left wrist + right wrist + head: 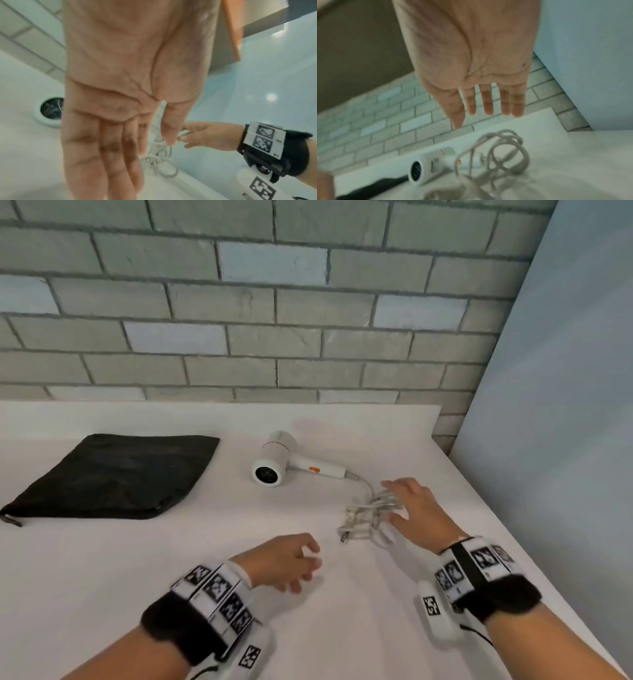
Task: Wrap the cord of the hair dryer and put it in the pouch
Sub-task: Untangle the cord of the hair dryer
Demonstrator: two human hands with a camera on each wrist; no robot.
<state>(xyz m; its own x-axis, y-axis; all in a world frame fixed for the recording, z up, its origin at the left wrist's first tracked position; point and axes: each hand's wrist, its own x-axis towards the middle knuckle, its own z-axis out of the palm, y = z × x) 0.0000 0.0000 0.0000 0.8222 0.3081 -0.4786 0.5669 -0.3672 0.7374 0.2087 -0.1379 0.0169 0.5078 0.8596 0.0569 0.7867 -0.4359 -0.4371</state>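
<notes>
A white hair dryer (274,463) lies on its side on the white table (137,570), its barrel end towards me. Its white cord (366,518) lies in a loose tangle of loops to the handle's right. My right hand (411,505) hovers over that tangle with its fingers spread and straight; in the right wrist view the cord (505,152) sits below the fingertips, not gripped. My left hand (301,559) is just left of the cord's plug end, relaxed and holding nothing. The black pouch (113,477) lies flat at the far left.
A grey brick wall (239,302) runs along the table's back edge. A pale blue panel (548,405) stands along the table's right edge, close to my right hand. Bare tabletop lies between the pouch and the dryer.
</notes>
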